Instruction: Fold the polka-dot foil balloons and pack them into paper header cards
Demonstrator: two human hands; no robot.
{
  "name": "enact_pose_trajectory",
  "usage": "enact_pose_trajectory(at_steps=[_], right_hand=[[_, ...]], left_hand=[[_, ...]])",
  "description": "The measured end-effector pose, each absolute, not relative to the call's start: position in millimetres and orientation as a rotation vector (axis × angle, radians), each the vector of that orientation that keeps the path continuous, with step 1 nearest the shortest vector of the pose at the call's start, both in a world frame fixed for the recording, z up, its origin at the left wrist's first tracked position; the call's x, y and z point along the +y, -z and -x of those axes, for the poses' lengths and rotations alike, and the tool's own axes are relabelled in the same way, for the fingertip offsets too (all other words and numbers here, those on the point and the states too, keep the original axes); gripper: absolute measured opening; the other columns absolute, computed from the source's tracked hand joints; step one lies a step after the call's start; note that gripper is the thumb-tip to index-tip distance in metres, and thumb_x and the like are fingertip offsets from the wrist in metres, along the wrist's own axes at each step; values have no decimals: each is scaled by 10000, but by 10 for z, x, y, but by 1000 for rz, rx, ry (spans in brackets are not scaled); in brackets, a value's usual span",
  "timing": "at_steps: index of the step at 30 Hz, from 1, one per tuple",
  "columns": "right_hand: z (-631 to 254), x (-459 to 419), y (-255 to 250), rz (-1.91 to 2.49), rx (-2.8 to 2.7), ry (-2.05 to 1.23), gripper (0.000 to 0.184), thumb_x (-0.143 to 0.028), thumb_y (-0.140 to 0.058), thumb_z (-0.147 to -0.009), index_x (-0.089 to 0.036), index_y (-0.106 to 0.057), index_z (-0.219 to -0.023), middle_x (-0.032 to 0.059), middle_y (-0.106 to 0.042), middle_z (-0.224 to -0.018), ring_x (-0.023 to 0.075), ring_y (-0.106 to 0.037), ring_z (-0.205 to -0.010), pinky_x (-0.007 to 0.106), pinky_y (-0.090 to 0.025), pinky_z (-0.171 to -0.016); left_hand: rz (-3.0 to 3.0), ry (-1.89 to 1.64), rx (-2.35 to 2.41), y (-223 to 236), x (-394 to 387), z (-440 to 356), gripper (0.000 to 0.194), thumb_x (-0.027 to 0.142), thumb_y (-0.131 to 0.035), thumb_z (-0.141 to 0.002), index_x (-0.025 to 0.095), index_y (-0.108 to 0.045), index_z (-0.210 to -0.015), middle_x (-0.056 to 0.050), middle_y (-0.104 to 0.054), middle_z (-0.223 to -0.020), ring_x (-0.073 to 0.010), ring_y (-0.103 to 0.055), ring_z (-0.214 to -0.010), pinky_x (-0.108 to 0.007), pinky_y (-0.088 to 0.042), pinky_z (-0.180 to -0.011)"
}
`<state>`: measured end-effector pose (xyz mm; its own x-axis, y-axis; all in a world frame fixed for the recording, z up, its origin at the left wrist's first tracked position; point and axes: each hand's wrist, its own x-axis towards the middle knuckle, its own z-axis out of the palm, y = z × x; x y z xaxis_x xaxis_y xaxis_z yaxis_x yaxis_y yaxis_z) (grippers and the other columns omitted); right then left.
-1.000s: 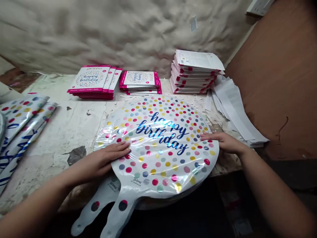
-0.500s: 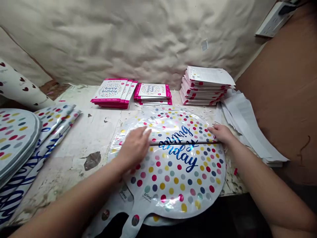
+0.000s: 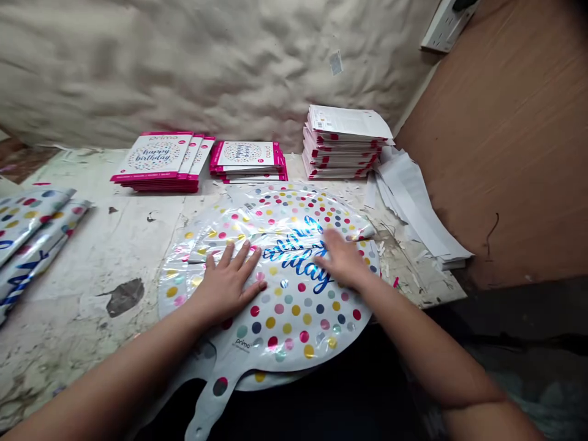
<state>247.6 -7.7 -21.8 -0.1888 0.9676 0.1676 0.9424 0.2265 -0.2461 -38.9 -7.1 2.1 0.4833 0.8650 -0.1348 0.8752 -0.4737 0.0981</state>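
A round foil balloon [image 3: 285, 318] with coloured polka dots and blue script lies on the worn table [image 3: 110, 257], its top part folded over and crinkled in clear plastic. My left hand [image 3: 225, 285] presses flat on it, left of centre, with fingers spread. My right hand [image 3: 342, 260] rests on the folded part, near the blue lettering. Neither hand grips anything. Two tails [image 3: 215, 392] of the balloon stick out towards me, and the rim of another dotted balloon [image 3: 260, 378] shows beneath it.
Stacks of pink-edged balloon packets [image 3: 156, 160] [image 3: 245, 160] [image 3: 344, 141] stand along the back of the table, with loose white sheets [image 3: 413, 202] to their right. Folded foil balloons [image 3: 37, 233] lie at the left. A brown board [image 3: 496, 153] closes off the right.
My right hand has moved from the balloon's right edge inward onto the fold. My left hand now lies flat and lower on the balloon. The fold looks fuller, hiding more lettering.
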Motion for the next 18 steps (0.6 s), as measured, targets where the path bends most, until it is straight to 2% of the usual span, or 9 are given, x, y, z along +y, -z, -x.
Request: enact_pose_trajectory(at_steps=[2,4,7,9,11,14,16,18], right_hand=[[-3012,-145,207,1991,-2036,-51,548,-455,-409,-878,-90,-453,-1284,243,-484,-1304,393,-412,-1245,653,-326,-951],[-3357,-182,193,2094,-1920,73,509,-333,-404,-884,-57,-415,-1311,277,-417,-1346,411,-347,-1282,679,-308,-935],[-3424,-151,193,2024,-2061,311,440,-145,-428,-843,-165,-482,-1280,174,-376,-1417,332,-271,-1342,612,-256,-1025],[-3308,-71,138,1935,-2214,405,372,-70,-417,-823,-200,-615,-1110,132,-446,-1379,322,-294,-1335,621,-221,-1037],[-3149,46,-38,1888,-2205,490,314,-56,-422,-816,-189,-675,-946,128,-507,-1326,344,-307,-1324,655,-198,-1027],[-2720,262,-498,1701,-2059,620,290,-80,-432,-828,-183,-676,-944,112,-476,-1353,349,-221,-1358,677,-118,-1041],[-2211,392,-775,1452,-2108,634,284,-107,-415,-854,-211,-667,-935,59,-452,-1377,324,-155,-1381,672,-51,-1057],[-1576,468,-885,1111,-2340,604,286,-127,-391,-881,-243,-651,-864,1,-494,-1340,284,-162,-1385,645,-47,-1078]], left_hand=[[-2546,92,1527,-72,-62,288,699,612,-305,-864,186,-301,-1418,-157,-204,-1495,-430,-126,-1356,-677,-182,-982],[-2559,41,1525,-99,-52,112,717,612,-296,-866,136,-336,-1400,-182,-205,-1491,-415,-124,-1361,-644,-179,-1011],[-2576,-19,1467,-72,-53,-197,770,604,-316,-864,60,-289,-1408,-206,-187,-1490,-379,-123,-1372,-550,-178,-1068],[-2540,-10,1457,-23,-67,-345,811,620,-352,-846,48,-267,-1414,-218,-196,-1484,-396,-129,-1366,-544,-186,-1068],[-2501,-13,1470,22,-84,-419,810,632,-376,-832,82,-276,-1417,-216,-198,-1484,-420,-123,-1359,-578,-176,-1055],[-2475,-48,1473,44,-100,-448,763,640,-385,-824,162,-309,-1413,-207,-201,-1486,-444,-129,-1350,-634,-164,-1026],[-2485,-78,1485,25,-112,-440,774,652,-421,-797,172,-340,-1399,-222,-228,-1473,-461,-161,-1334,-653,-187,-1003],[-2531,-141,1483,-14,-148,-394,720,630,-418,-805,164,-414,-1355,-202,-328,-1437,-449,-258,-1301,-609,-240,-1001]])
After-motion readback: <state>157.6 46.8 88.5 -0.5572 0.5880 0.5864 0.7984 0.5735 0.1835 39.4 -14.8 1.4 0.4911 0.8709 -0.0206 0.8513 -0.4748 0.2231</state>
